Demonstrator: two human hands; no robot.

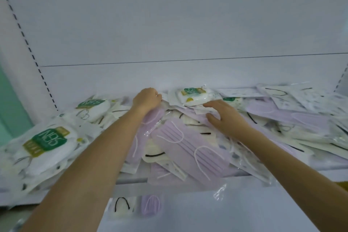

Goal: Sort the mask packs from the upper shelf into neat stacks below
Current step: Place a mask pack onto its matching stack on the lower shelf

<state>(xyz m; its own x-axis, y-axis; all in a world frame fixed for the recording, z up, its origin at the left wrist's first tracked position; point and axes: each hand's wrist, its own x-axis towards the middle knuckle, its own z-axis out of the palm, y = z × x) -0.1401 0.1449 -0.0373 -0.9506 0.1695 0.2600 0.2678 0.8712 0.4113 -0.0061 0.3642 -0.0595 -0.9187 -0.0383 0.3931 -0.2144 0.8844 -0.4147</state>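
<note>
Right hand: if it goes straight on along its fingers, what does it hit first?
Likely the white N95 pack with the green label, lying just beyond the fingertips of the right hand. Depth is unclear; they may already touch its edge.

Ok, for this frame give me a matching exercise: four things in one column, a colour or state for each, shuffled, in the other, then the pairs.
Column one:
1. left hand
2. right hand
3. pack between the forearms
4. label on the nearest left pack

Column two:
A. lilac with white loops
B. curled
C. green
D. stretched out

Pairs: 1-B, 2-D, 3-A, 4-C.
</note>
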